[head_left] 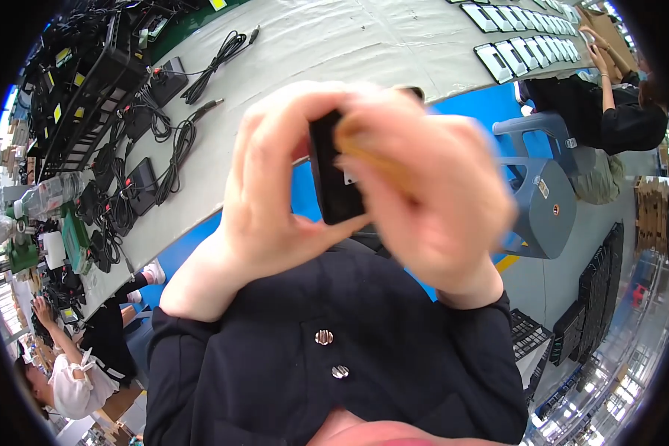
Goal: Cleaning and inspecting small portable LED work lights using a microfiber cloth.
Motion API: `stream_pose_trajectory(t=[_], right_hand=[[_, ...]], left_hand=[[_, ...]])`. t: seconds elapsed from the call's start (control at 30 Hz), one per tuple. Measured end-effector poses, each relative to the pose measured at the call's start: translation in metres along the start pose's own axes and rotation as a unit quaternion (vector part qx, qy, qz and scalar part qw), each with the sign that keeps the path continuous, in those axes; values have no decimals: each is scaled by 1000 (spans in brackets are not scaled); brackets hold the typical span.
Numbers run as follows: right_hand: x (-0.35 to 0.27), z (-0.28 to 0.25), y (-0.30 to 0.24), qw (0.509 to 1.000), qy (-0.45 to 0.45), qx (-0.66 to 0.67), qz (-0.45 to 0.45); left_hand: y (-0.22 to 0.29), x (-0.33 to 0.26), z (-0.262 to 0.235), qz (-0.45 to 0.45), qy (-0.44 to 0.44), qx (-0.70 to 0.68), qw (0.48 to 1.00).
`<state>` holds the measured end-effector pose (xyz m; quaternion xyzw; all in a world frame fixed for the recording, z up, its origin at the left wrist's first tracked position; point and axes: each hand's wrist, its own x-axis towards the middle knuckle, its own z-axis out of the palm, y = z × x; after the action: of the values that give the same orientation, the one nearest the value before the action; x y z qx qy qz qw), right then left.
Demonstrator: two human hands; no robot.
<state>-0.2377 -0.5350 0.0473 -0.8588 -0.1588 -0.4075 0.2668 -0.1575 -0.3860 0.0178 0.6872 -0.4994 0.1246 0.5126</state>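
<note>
My left hand (260, 193) is closed round the edges of a flat black box-like piece (336, 195), held up in front of my chest. A small white mark shows on its dark face. Over that face lies my right hand (450, 201), smeared by motion, its fingers bent round a slim yellow-brown piece (385, 167) whose kind I cannot make out. The right fingers hide much of the black piece's right side. Whether the yellow-brown piece touches the black one, I cannot tell.
On the pale worktable (327, 44) lie black boxes with coiled cables (175, 160), beside a black crate (108, 89). White panels (524, 59) line the far right. Blue-grey stools (546, 204) stand at right. Other people work at right (632, 111) and lower left (82, 383).
</note>
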Motion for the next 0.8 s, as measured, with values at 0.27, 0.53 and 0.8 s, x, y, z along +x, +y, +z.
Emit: stream_pose_trajectory(t=[0.27,0.53,0.8], right_hand=[[-48,-51,41,747,71,538,384],[-100,-43,75,518,151,705,460],[-137,-71,116,486,298,720,396]], left_hand=[[-18,10,13,-121,-44,-178,976],[-13,64,108,-131,-171,-334,918],[-66,121,155,-143,-299,-296,896]])
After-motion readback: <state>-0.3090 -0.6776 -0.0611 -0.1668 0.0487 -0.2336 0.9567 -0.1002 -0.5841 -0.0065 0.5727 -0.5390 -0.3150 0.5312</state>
